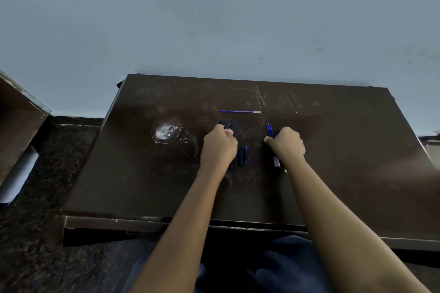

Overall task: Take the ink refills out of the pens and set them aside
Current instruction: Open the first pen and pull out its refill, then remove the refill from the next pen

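On the dark brown table (142, 185) my left hand (219, 146) is closed over a group of dark pens (228, 125) whose ends stick out past my fingers. Two more dark blue pen pieces (242, 155) lie just right of that hand. My right hand (287, 144) is closed over a bundle of thin blue refills (269, 130); their blue ends show above my fist and their pale ends (276, 162) below it. One blue refill (239, 111) lies alone, crosswise, farther back on the table.
A round whitish worn patch (165, 132) marks the table left of my hands. A pale blue wall (214, 31) rises right behind the table. A brown box (16, 121) and a white roll (16, 178) sit on the speckled floor at the left.
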`<state>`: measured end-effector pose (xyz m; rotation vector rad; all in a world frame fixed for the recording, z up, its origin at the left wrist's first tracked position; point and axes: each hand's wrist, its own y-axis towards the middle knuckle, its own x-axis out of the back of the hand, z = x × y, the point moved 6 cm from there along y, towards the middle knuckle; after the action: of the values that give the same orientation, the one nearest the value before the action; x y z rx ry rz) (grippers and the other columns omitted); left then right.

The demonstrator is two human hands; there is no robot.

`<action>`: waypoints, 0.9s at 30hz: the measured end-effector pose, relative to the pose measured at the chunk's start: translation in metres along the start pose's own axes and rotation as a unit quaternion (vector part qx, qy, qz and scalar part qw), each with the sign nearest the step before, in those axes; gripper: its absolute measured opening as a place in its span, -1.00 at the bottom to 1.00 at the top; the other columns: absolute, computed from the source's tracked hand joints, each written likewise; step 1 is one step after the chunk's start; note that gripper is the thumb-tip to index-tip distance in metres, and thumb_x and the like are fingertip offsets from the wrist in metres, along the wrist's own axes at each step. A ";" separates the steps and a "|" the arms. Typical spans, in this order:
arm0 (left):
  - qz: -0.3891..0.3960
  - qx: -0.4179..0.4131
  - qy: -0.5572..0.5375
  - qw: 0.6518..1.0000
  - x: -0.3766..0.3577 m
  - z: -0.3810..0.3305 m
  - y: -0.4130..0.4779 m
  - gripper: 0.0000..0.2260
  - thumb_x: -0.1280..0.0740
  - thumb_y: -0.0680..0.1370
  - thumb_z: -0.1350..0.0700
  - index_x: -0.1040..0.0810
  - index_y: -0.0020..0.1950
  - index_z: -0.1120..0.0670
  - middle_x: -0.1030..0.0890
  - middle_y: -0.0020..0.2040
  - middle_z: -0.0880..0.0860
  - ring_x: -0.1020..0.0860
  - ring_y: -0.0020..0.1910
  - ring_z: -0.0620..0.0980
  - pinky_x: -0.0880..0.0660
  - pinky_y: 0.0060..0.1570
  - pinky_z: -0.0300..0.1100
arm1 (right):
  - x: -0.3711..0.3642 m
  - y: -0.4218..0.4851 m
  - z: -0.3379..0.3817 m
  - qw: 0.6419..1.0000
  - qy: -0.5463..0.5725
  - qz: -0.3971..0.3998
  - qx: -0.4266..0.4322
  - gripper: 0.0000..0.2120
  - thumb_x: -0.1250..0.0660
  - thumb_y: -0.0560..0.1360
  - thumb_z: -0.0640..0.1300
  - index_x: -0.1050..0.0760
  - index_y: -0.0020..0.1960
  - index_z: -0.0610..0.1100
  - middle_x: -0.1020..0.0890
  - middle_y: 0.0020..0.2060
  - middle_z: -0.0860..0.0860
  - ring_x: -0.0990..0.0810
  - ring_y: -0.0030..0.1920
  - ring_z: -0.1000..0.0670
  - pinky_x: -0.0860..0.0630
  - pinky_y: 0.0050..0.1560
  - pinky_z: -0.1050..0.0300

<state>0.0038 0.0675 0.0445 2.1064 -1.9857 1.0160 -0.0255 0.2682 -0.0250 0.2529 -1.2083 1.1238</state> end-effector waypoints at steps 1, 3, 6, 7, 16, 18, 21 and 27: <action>0.001 0.000 0.006 1.000 -0.001 0.000 0.001 -0.75 -0.08 0.62 0.17 -0.48 0.20 0.17 -0.58 0.12 0.08 -0.55 -0.08 0.01 -0.45 -0.14 -0.12 | 0.000 0.000 0.000 1.000 0.005 0.003 -0.004 -0.65 -0.39 0.45 0.03 -0.47 0.06 -0.21 -0.60 0.03 -0.16 -0.59 0.04 -0.22 -0.52 -0.04 -0.03; 0.005 0.002 0.018 1.000 -0.002 0.001 0.001 -0.75 -0.07 0.61 0.17 -0.49 0.18 0.14 -0.59 0.12 0.06 -0.57 -0.03 0.02 -0.50 -0.01 -0.06 | 0.000 0.002 -0.001 0.999 0.029 0.006 -0.011 -0.68 -0.41 0.43 0.02 -0.45 -0.02 -0.20 -0.60 -0.01 -0.15 -0.60 0.00 -0.22 -0.49 -0.12 0.01; 0.009 0.009 0.023 1.000 -0.003 0.000 -0.001 -0.76 -0.07 0.60 0.17 -0.49 0.15 0.11 -0.60 0.15 0.02 -0.58 0.04 0.03 -0.46 0.19 0.06 | 0.001 0.004 -0.004 0.998 0.064 0.013 -0.016 -0.69 -0.43 0.40 0.00 -0.38 -0.18 -0.18 -0.58 -0.10 -0.12 -0.60 -0.08 -0.18 -0.47 -0.19 0.04; 0.010 0.011 0.024 1.000 -0.003 -0.001 -0.002 -0.75 -0.07 0.61 0.17 -0.49 0.17 0.11 -0.59 0.16 0.01 -0.58 0.06 0.03 -0.45 0.21 0.08 | 0.001 0.004 -0.006 0.997 0.074 0.015 -0.018 -0.68 -0.44 0.39 0.00 -0.35 -0.23 -0.16 -0.56 -0.13 -0.11 -0.60 -0.11 -0.17 -0.47 -0.21 0.04; 0.003 0.011 0.022 1.000 0.000 -0.003 -0.004 -0.73 -0.06 0.63 0.11 -0.47 -0.15 -0.10 -0.58 -0.01 0.01 -0.55 0.08 0.10 -0.41 0.22 0.23 | 0.036 0.006 0.022 0.955 0.291 0.050 0.023 -0.74 -0.35 0.48 -0.04 -0.50 -0.24 -0.22 -0.55 -0.30 -0.12 -0.49 -0.36 -0.03 -0.48 -0.27 0.10; 0.011 0.009 0.005 1.000 0.000 -0.003 -0.004 -0.70 -0.05 0.64 0.09 -0.45 -0.22 -0.12 -0.57 -0.05 0.00 -0.56 0.04 0.09 -0.40 0.23 0.24 | 0.052 -0.007 0.046 0.912 0.399 0.060 0.076 -0.75 -0.27 0.55 -0.15 -0.47 -0.30 -0.18 -0.53 -0.33 -0.11 -0.43 -0.43 0.04 -0.43 -0.31 0.17; 0.012 -0.011 -0.012 1.000 -0.001 -0.003 -0.002 -0.72 -0.04 0.65 0.09 -0.49 -0.12 -0.10 -0.54 -0.05 0.00 -0.49 -0.16 -0.08 -0.49 0.07 0.01 | 0.068 -0.032 0.076 0.886 0.436 0.044 0.149 -0.80 -0.20 0.59 -0.21 -0.46 -0.20 -0.18 -0.56 -0.33 -0.07 -0.46 -0.41 0.06 -0.51 -0.27 0.22; 0.010 -0.015 -0.020 1.000 0.001 -0.005 -0.002 -0.69 -0.04 0.66 0.13 -0.49 0.30 0.08 -0.55 0.17 0.09 -0.40 -0.28 -0.18 -0.26 -0.40 -0.35 | 0.060 -0.062 0.092 0.864 0.454 0.011 0.217 -0.84 -0.14 0.60 -0.25 -0.49 -0.02 -0.22 -0.60 -0.25 -0.05 -0.55 -0.28 0.06 -0.57 -0.16 0.19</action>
<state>0.0035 0.0692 0.0493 2.1107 -2.0317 0.9478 -0.0365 0.2084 0.0855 0.0220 -0.1123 1.3023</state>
